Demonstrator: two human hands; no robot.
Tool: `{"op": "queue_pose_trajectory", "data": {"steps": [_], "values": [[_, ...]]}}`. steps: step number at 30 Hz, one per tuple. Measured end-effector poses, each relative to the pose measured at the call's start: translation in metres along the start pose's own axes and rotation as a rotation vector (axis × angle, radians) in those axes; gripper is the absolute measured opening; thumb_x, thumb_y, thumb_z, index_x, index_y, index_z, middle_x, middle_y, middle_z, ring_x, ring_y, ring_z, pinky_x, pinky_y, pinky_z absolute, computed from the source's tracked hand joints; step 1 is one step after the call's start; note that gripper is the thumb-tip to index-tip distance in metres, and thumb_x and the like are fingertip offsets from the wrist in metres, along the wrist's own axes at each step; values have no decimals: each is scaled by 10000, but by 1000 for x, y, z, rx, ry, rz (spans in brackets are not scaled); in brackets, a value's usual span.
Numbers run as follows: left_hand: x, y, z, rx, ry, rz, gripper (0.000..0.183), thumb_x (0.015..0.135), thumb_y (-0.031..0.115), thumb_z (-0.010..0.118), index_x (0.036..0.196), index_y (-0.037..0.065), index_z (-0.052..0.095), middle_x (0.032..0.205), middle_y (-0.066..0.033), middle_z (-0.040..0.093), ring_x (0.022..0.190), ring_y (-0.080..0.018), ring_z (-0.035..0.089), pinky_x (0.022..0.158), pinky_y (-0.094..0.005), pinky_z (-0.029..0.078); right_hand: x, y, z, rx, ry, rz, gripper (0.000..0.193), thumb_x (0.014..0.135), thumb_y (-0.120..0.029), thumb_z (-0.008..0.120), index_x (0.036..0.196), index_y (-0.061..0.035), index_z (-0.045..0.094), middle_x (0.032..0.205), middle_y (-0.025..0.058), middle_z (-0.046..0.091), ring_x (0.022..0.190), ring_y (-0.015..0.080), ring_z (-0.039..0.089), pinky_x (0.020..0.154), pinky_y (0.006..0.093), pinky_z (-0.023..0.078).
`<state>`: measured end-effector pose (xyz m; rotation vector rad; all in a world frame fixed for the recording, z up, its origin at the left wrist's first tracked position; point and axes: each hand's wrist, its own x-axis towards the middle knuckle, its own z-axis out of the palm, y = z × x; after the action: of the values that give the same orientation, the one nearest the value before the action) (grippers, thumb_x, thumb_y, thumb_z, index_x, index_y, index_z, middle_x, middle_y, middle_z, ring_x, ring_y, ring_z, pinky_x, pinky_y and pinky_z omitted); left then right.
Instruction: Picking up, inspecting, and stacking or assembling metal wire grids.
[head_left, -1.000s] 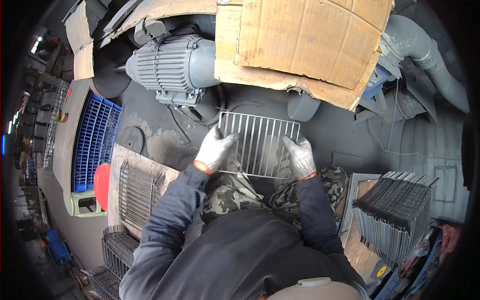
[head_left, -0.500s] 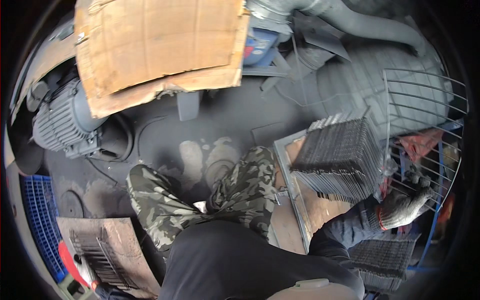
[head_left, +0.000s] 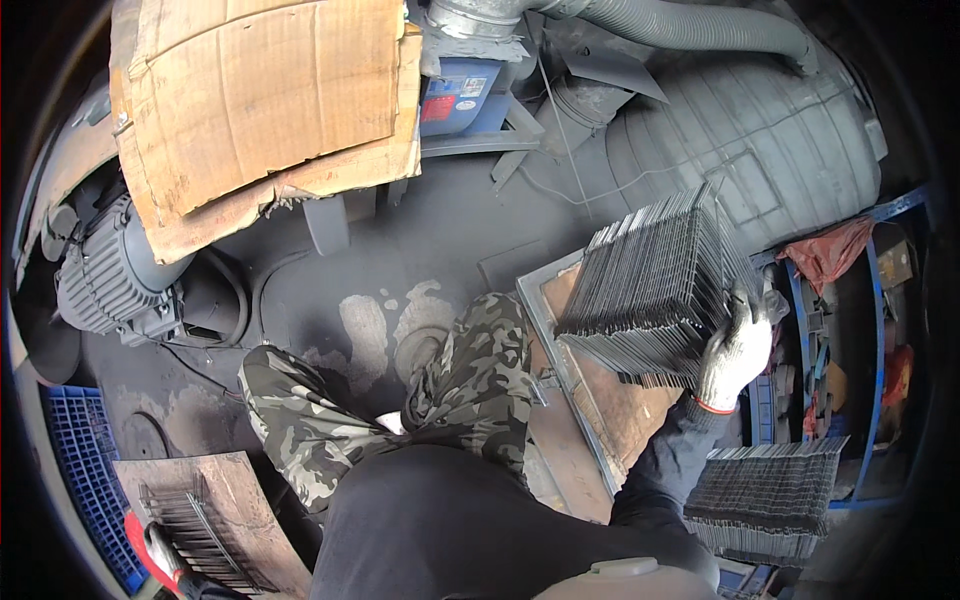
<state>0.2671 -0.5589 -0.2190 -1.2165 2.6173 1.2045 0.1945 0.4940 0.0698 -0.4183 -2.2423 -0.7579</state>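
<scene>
At the right, my right hand point(head_left: 735, 355), in a white knitted glove, is closed at the right edge of a tall stack of dark wire racks point(head_left: 640, 265). Its fingers curl over the rack edges there. The stack leans on a brown board point(head_left: 625, 400) with a metal frame. At the lower left, my left hand point(head_left: 163, 552), also gloved, is beside a red curved object point(head_left: 140, 548) and a brown board point(head_left: 250, 500) bearing thin dark metal rods point(head_left: 200, 525). Its fingers are partly hidden, so their grip is unclear.
Another stack of wire racks point(head_left: 765, 495) stands at the lower right, before a blue shelf frame point(head_left: 873, 330). A motor point(head_left: 110, 275), blue crate point(head_left: 95, 460) and cardboard sheet point(head_left: 270, 100) lie left and ahead. A grey ribbed tank point(head_left: 740, 150) is at the far right.
My right hand has moved left to the tall stack, bringing the wire rack it held out at the right; that rack no longer shows apart from the stack. My left hand stays near the red object.
</scene>
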Motion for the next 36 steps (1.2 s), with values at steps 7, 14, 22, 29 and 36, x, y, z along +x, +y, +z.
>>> {"op": "queue_pose_trajectory", "data": {"steps": [7, 14, 22, 29, 36], "values": [[16, -16, -7, -225, -13, 39, 400, 1087, 390, 620, 1197, 21, 726, 1051, -7, 696, 943, -164, 604, 882, -337, 492, -17, -6, 3, 83, -87, 8, 529, 830, -13, 729, 1345, -132, 751, 1131, 146, 721, 1002, 348, 701, 892, 456, 553], [26, -23, 40, -386, 235, 118, 280, 1073, 328, 644, 1040, 67, 740, 935, 3, 674, 843, -137, 582, 779, -323, 484, -15, -15, -12, 365, -139, 32, 541, 913, -374, 810, 1349, -65, 723, 1139, 159, 719, 1024, 363, 693, 910, 467, 544], [35, -11, 6, -307, 152, 58, 117, 975, 210, 669, 892, 128, 676, 746, 42, 569, 630, -100, 476, 572, -314, 378, -24, -24, 3, 332, -118, 39, 482, 900, -267, 800, 1338, -81, 727, 1139, 159, 717, 1050, 369, 680, 953, 471, 533], [1, 49, 29, -229, 198, -73, 156, 1011, 164, 618, 877, 104, 668, 678, -31, 628, 435, -139, 518, 380, -300, 385, -41, -28, 0, 432, 309, 135, 484, 982, -176, 807, 1403, 15, 666, 1340, 198, 683, 1269, 373, 656, 1126, 503, 506], [-60, 107, 13, 242, 430, 176, 311, 891, 157, 651, 1088, -30, 803, 1027, -195, 819, 972, -297, 776, 915, -395, 569, -64, -115, -4, 617, 382, 42, 449, 1086, -217, 660, 1442, 48, 591, 1423, 232, 670, 1357, 386, 614, 1200, 536, 457]]}}
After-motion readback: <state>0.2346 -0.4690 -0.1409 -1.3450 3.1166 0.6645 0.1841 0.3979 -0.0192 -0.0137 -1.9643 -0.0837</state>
